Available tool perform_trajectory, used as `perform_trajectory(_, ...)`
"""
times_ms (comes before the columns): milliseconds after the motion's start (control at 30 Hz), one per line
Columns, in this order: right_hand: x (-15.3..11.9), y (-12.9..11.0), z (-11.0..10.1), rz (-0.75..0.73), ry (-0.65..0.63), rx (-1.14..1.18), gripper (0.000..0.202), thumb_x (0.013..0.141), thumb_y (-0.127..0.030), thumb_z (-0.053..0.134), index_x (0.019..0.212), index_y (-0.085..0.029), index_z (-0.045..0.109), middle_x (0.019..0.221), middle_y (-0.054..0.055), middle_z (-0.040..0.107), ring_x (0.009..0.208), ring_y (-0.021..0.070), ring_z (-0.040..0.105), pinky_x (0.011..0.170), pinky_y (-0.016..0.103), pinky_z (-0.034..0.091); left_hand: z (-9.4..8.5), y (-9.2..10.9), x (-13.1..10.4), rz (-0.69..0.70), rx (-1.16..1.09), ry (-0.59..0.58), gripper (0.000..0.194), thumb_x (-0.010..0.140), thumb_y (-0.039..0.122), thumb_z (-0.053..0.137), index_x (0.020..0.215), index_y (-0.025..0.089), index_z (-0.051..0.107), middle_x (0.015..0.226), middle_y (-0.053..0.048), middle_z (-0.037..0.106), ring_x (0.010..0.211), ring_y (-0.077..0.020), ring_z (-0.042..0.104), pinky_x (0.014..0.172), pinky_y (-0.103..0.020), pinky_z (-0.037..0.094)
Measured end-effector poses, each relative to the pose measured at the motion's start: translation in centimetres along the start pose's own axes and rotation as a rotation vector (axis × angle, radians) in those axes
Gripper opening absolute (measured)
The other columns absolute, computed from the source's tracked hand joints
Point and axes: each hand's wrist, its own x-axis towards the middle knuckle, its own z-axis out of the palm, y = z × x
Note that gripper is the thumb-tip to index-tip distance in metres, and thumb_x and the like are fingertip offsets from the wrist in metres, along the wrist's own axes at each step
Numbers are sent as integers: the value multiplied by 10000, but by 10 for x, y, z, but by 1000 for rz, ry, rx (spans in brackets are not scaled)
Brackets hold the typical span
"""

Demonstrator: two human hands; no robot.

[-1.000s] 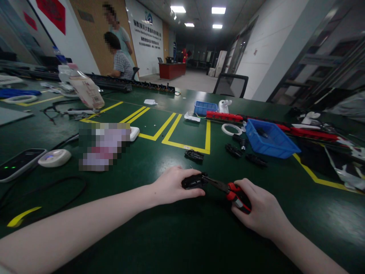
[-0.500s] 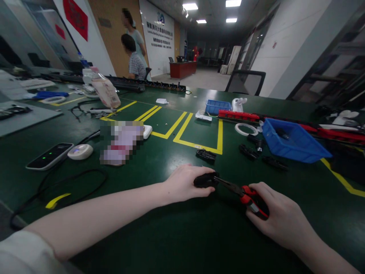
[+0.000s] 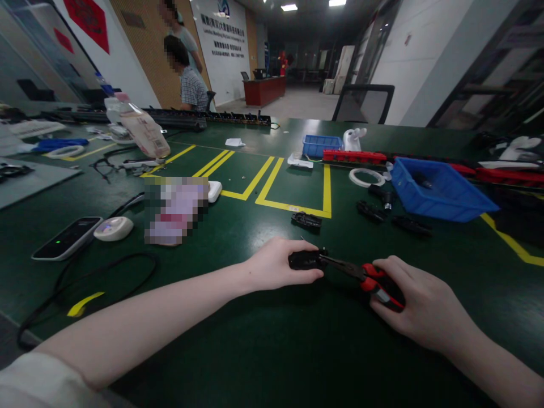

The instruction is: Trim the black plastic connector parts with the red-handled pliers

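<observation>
Between thumb and fingers, my left hand [image 3: 278, 263] grips a small black part [image 3: 304, 260] above the green table [image 3: 272, 351]. My right hand [image 3: 419, 292] is wrapped round the red-and-black handles of long-nosed pliers [image 3: 369, 277]. The tips of the pliers meet the right end of the black part; whether they pinch it is too small to tell. Just beyond my left hand lies a similar black part [image 3: 306, 221]. Two more black pieces [image 3: 370, 211] [image 3: 411, 225] rest farther right, near a blue tray [image 3: 442, 195].
A phone [image 3: 176, 212], a white round case [image 3: 113, 229], a black device [image 3: 68, 238] and a looped cable [image 3: 155, 263] lie at left. A bottle [image 3: 142, 127] stands behind them. Red strips [image 3: 355, 157] and a small blue basket [image 3: 321, 145] lie farther back. Two people are in the background.
The view has shifted slightly, so the background sits higher. Both hands keep their holds, and the black part and pliers look a little more level.
</observation>
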Motion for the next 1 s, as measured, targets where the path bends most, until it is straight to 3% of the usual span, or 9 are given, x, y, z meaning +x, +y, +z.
perform_trajectory(233, -1, 1, 2, 2, 12, 6, 354, 711, -343, 573, 1029, -191, 536, 892, 72, 627, 698, 195, 612, 579, 307, 484, 2, -2, 0, -1, 30, 21, 405, 823, 380, 620, 1174, 181, 582, 996, -42, 676, 826, -172, 640, 677, -266, 481)
perform_trajectory(533, 1, 0, 0, -11, 9, 1, 339, 708, -336, 583, 1004, -182, 527, 861, 65, 618, 663, 192, 615, 543, 308, 501, 6, -1, -2, 66, 376, 124, 427, 837, 420, 596, 1208, 214, 549, 1032, -17, 689, 773, -168, 615, 796, -337, 412)
perform_trajectory(800, 1, 1, 0, -71, 29, 1, 335, 698, -330, 585, 999, -202, 512, 837, 61, 609, 631, 195, 614, 514, 307, 498, 3, -2, -1, 86, 239, 73, 392, 828, 443, 605, 1135, 199, 618, 972, -1, 701, 705, -143, 588, 792, -313, 403)
perform_trajectory(1000, -1, 3, 3, -39, 9, 17, 349, 684, -330, 581, 1005, -206, 524, 866, 56, 617, 660, 202, 616, 547, 312, 492, 0, -4, 0, 71, 95, 4, 354, 845, 414, 594, 1105, 177, 643, 821, -6, 689, 619, -121, 566, 624, -245, 409)
